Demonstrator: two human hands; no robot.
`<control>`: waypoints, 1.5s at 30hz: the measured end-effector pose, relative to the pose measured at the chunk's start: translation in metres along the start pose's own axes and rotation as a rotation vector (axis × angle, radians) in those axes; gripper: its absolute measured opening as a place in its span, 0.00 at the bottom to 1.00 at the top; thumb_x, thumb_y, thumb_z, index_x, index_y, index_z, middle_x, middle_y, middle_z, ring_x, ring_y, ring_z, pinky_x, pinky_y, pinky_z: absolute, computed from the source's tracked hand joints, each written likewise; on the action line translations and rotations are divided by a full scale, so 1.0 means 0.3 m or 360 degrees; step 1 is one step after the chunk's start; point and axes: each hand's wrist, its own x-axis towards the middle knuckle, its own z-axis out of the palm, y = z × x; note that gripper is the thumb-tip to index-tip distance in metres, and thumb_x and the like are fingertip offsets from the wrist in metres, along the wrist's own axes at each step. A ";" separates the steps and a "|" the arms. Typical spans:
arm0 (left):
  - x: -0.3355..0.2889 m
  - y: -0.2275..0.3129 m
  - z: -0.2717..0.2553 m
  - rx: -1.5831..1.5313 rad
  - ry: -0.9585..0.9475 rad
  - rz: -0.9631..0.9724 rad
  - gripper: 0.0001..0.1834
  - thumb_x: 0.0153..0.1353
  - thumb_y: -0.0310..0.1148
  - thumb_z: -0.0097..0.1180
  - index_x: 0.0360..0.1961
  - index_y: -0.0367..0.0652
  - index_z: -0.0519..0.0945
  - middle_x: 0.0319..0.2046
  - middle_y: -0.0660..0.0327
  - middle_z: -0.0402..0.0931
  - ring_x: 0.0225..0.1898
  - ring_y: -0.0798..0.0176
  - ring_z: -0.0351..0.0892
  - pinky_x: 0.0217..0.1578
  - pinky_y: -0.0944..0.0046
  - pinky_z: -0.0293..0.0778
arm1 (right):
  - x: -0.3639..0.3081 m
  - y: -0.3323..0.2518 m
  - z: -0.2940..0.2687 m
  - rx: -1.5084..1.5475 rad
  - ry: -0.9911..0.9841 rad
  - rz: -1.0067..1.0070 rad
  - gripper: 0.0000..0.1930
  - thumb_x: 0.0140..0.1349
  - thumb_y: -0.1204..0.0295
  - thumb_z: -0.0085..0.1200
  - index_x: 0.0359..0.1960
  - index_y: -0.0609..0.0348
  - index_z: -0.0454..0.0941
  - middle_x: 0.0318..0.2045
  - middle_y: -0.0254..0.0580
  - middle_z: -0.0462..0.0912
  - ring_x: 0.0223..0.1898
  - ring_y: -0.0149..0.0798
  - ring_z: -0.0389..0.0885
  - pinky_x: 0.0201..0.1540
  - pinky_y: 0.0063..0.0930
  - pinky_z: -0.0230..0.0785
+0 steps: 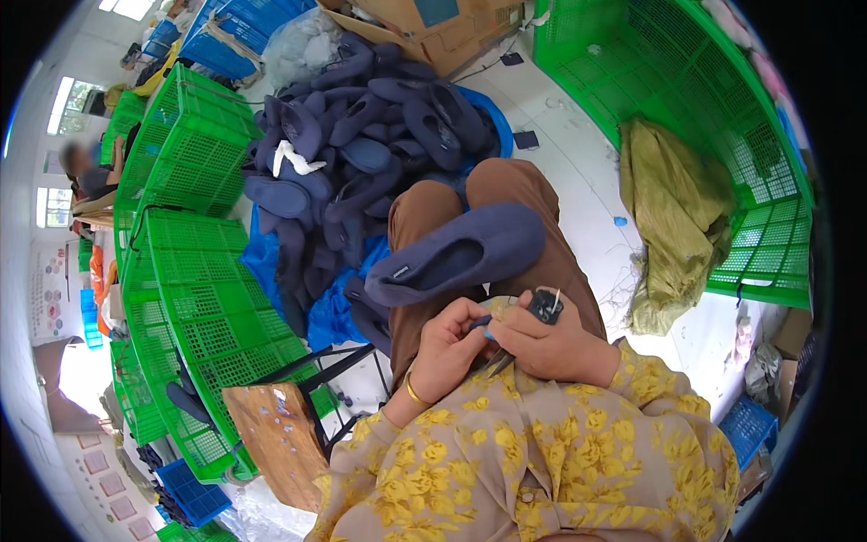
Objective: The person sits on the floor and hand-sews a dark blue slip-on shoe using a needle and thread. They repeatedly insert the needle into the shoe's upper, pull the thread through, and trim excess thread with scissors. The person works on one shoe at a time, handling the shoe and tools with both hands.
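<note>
A navy slipper (519,237) lies across my knees, its opening facing up and a small tag inside the rim. Just below it my two hands meet in front of my body. My left hand (444,350) is closed, pinching a small dark blue piece (481,322) between thumb and fingers. My right hand (562,343) is closed around a black tool (545,306) with a pale pin-like tip. A pointed metal blade (498,363) shows beneath the right hand; whether it belongs to the same tool I cannot tell.
Past my knees, navy slippers (366,155) are heaped on blue sheeting (332,318), a white strip (296,160) on top. Green crates (203,289) stand left, more (596,54) right beside an olive sack (673,212). A wooden stool (271,434) is at my left. Another person (90,176) is far left.
</note>
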 end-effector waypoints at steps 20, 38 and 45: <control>0.064 0.162 0.001 0.0559 0.0036 0.0178 0.04 0.68 0.25 0.52 0.39 0.36 0.77 0.23 0.64 0.77 0.22 0.76 0.74 0.25 0.77 0.71 | -0.353 0.492 -0.851 0.0397 0.2052 0.0852 0.07 0.70 0.78 0.43 0.43 0.64 0.74 0.24 0.37 0.72 0.26 0.31 0.72 0.57 0.46 0.75; 0.190 0.156 -0.051 0.1080 0.0273 0.0282 0.12 0.69 0.32 0.51 0.43 0.33 0.80 0.35 0.59 0.81 0.38 0.69 0.78 0.42 0.69 0.72 | 0.039 0.160 -0.023 0.1442 0.0382 0.1599 0.08 0.62 0.72 0.59 0.38 0.64 0.81 0.21 0.25 0.71 0.23 0.18 0.59 0.24 0.21 0.55; 0.165 0.099 -0.006 0.0131 0.0239 -0.0278 0.12 0.67 0.30 0.54 0.46 0.32 0.79 0.36 0.66 0.77 0.39 0.72 0.72 0.46 0.73 0.67 | 0.036 0.170 0.048 0.1405 0.0061 0.1706 0.09 0.60 0.71 0.59 0.38 0.66 0.82 0.22 0.28 0.74 0.23 0.19 0.63 0.25 0.20 0.58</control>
